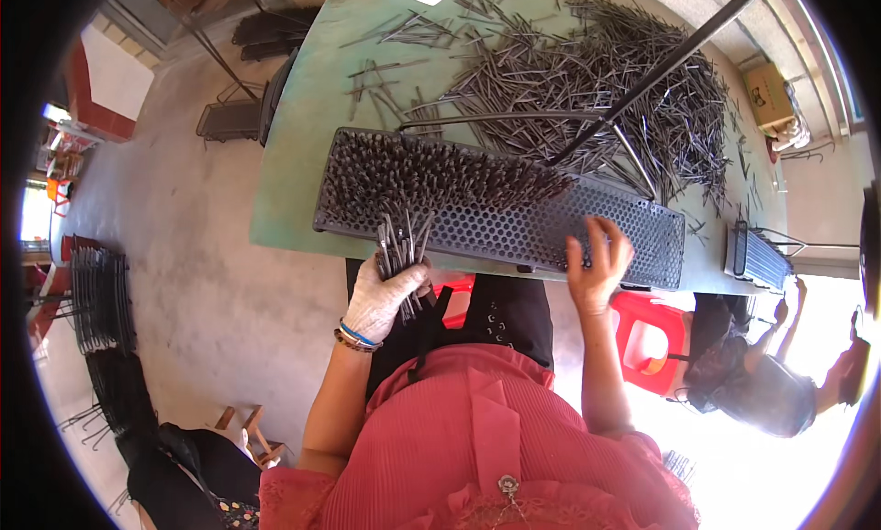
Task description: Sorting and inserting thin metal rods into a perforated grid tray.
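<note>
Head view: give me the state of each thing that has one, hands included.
Left hand: closed around a bunch of rods
Held rods: bunched, ends uneven
Right hand: open, thumb apart; contact with tray unclear
Perforated tray: partly filled, right end's holes bare
Tray rods: standing, crowded at left and far side
Loose rods: heaped, tangled beyond tray

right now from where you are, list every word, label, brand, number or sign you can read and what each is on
No text is legible.
Brown cardboard box, upper right: dark printed mark; any lettering is too small to read.
Long black perforated tray: no lettering discernible.
Thin grey metal rods in the white-gloved left hand: no lettering discernible.
</note>
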`<state>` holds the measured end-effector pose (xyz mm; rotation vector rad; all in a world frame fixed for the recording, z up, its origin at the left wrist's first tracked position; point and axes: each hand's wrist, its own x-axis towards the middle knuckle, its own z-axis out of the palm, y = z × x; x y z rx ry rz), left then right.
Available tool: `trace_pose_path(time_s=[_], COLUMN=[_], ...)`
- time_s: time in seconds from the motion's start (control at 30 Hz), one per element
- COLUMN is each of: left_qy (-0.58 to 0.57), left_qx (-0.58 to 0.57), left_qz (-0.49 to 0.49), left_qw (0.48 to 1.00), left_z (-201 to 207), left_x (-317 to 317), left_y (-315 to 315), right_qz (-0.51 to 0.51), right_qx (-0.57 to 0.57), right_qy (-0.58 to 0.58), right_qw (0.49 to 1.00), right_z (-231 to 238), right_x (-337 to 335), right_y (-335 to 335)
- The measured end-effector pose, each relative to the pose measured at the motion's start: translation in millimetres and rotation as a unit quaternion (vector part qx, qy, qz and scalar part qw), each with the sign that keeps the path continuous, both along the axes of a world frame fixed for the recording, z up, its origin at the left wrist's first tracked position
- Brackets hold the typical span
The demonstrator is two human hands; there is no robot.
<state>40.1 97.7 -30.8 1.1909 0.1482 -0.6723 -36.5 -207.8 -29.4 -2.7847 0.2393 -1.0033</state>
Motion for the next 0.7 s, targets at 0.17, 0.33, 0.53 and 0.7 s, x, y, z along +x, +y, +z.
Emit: trace_pose_path(time_s=[0.17,0.33,0.53,0.7], left_qy=[-0.042,-0.063,-0.063,-0.094], left_qx=[0.016,0.039,-0.004,-0.049], left_qz=[0.005,0.01,-0.035,-0.079], left_qw=[0.999,0.997,0.997,0.991], left_z=[0,-1,-2,2], left_x=[19,40,34,25], left_y=[-8,-20,-23,-29], right_qz=[-0.04,-0.012,0.04,0.145], right_qx=[-0.015,-0.021,0.023,0.317], right_qy=[-0.023,-0.06,-0.075,-0.032], right_qw=[0.999,0.998,0.996,0.937], right_z=[-2,-6,-4,27], right_x=[6,42,56,49], right_y=[5,-11,-27,36])
